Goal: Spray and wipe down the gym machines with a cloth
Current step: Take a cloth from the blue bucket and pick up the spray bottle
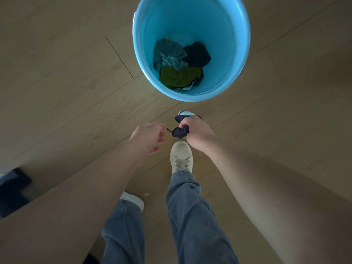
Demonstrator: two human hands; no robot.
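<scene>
R hand (198, 133) is curled tight round a bunched dark navy cloth (181, 132), held over the wood floor (66, 82) just ahead of a white shoe (181, 155); a pale bit shows past the knuckles, can't tell what. L hand (147, 138) is just beside the cloth, fingers loosely curled & holding nothing, near a thin thread end off it. Blue bucket (224, 54) stands on the floor ahead w/ green, grey & dark rags (179, 65) piled at its bottom.
</scene>
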